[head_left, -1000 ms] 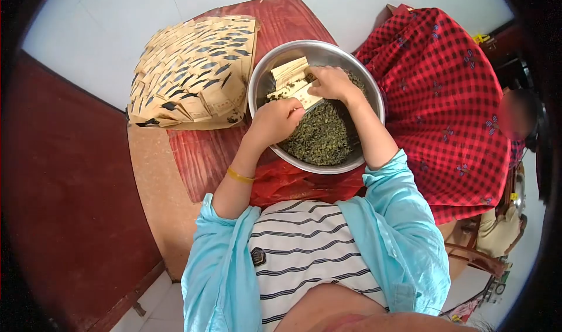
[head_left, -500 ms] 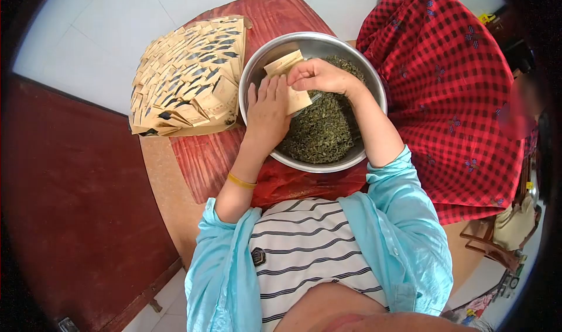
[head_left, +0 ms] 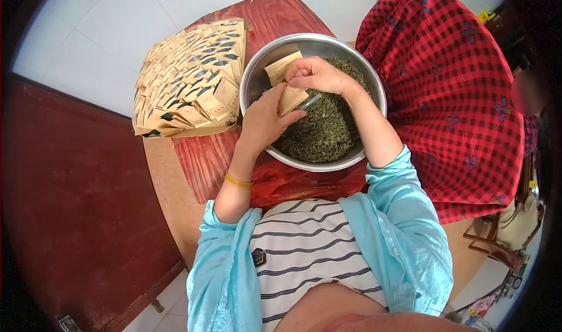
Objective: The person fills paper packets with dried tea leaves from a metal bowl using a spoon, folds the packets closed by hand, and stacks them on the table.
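A wide metal bowl (head_left: 257,50) holds a heap of dried green leaves (head_left: 322,133). Over it, my left hand (head_left: 266,121) grips a small tan paper packet (head_left: 291,100), thumb on the near side and fingers at the far side. The fingers of my right hand (head_left: 321,76) are pinched at the top of that packet; exactly what they grip is hidden. Behind my hands, a second tan packet (head_left: 280,69) lies inside the bowl against its wall. Beside the held packet, a clear slim object (head_left: 310,102) rests on the leaves, partly covered.
Left of the bowl stands a carton densely filled with tan packets (head_left: 187,74). Both sit on a red wood-grain surface (head_left: 202,162). A red-and-black checked cloth (head_left: 439,98) drapes over something on the right. A dark red panel (head_left: 76,197) fills the far left.
My left hand has turned from lying flat over the packet to gripping it, its thumb now showing at the near side. My right hand stays pinched at almost the same spot.
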Available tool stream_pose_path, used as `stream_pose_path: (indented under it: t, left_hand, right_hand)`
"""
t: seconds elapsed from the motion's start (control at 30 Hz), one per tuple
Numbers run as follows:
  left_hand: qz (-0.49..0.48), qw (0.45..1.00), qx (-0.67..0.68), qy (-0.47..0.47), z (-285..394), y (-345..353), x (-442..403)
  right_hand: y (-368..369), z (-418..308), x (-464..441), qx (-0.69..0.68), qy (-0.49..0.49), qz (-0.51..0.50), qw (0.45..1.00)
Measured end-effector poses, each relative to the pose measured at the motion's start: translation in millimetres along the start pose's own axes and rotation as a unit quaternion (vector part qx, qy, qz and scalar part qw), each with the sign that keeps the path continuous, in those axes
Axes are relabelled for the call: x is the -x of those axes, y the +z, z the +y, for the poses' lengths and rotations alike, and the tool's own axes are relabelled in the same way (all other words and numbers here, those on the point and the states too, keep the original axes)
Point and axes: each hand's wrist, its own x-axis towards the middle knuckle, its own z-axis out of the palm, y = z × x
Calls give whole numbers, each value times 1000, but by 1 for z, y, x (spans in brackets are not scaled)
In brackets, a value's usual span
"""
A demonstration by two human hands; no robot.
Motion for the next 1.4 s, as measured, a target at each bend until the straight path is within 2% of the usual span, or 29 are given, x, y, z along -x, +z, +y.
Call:
stream_pose_path:
  t: [0.13, 0.3, 0.43, 0.5, 0.57, 0.6, 0.63, 0.67, 0.73, 0.83, 0.97, 1.17, 1.23, 1.27, 1.33, 1.4]
  left_hand:
    - [-29, 999, 15, -29, 5, -6, -1]
    - [-21, 999, 17, -25, 3, -6, -1]
    - [-7, 996, 60, -69, -2, -4, -1]
    - [6, 996, 66, -61, -5, -1, -1]
    - [21, 996, 71, -53, -6, 0, -1]
    - [23, 997, 58, -47, -4, 0, -1]
    - [24, 998, 44, -41, -4, 0, 0]
    - [25, 998, 44, -42, -4, 0, 0]
    - [62, 998, -21, -3, -6, 2, 0]
    - [61, 998, -15, 0, -11, 5, -2]
    - [77, 997, -13, 9, -11, 4, -1]
    - [71, 997, 27, -14, -10, 4, -3]
    - [75, 997, 27, -21, -11, 4, -2]
    - [76, 996, 26, -23, -12, 4, -2]
    - [95, 995, 14, -2, -12, 5, -3]
    - [90, 996, 28, -4, -12, 5, -5]
  right_hand:
    - [4, -3, 1, -16, -9, 13, 1000]
    - [8, -6, 0, 3, -10, -7, 1000]
    - [6, -4, -2, -64, -11, 18, 998]
    - [-2, 6, -2, -84, -4, 21, 996]
    - [-7, 24, 0, 148, -26, 2, 989]
    - [-4, 20, 2, 148, -27, 0, 989]
    - [2, 12, 7, 286, 54, -19, 956]
    - [7, 6, 11, 417, 133, -38, 898]
    - [13, 5, 12, 427, 142, -34, 893]
    - [17, 8, 7, 519, 119, -75, 843]
    - [17, 3, 8, 497, 128, -93, 853]
    - [19, 7, 8, 542, 111, -109, 826]
    - [12, 12, 11, 418, 94, -60, 902]
    - [6, 16, 9, 418, 92, -63, 902]
    - [0, 12, 7, 330, 118, -28, 936]
    - [-7, 12, 9, 328, 144, -6, 934]
